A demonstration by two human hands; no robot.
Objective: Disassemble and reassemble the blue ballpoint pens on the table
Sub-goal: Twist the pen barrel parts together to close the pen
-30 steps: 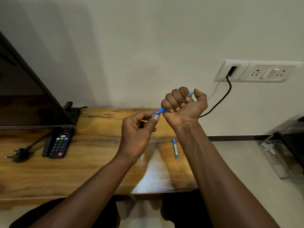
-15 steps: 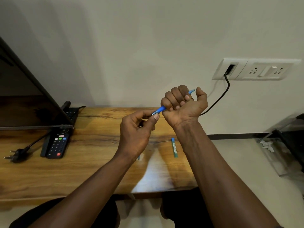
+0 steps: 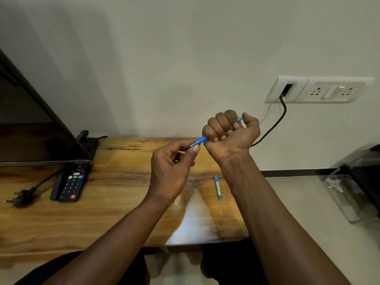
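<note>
Most of the view behind the hands is filled by a plain pale wall. Below the hands a wooden table with a strong dark grain is spread. Far to the left of the grip a black television is stood on it, its screen dark. Well to the right of the grip, past the table's end, a clear glass unit is seen. Above and to the right of the grip a white socket panel is fixed to the wall, and a black cable is run from it down behind the right wrist.

The right hand is raised above the table, palm side towards the camera, and is closed in a fist round a blue pen. The barrel is hidden inside the curled fingers. One end is shown beside the thumb and the other is pointed down and left from the little-finger side. That lower tip is pinched narrowly between thumb and forefinger of the left hand, whose other fingers are loosely curled.

Left of the grip, at the television's foot, a black remote is laid flat. Coloured buttons and number keys are made out, but no writing can be read. Further left a black plug is laid.

Just below the right wrist a green-and-blue pen part is laid on the table, apart from both hands. Its pale label is printed too small to be read.
</note>
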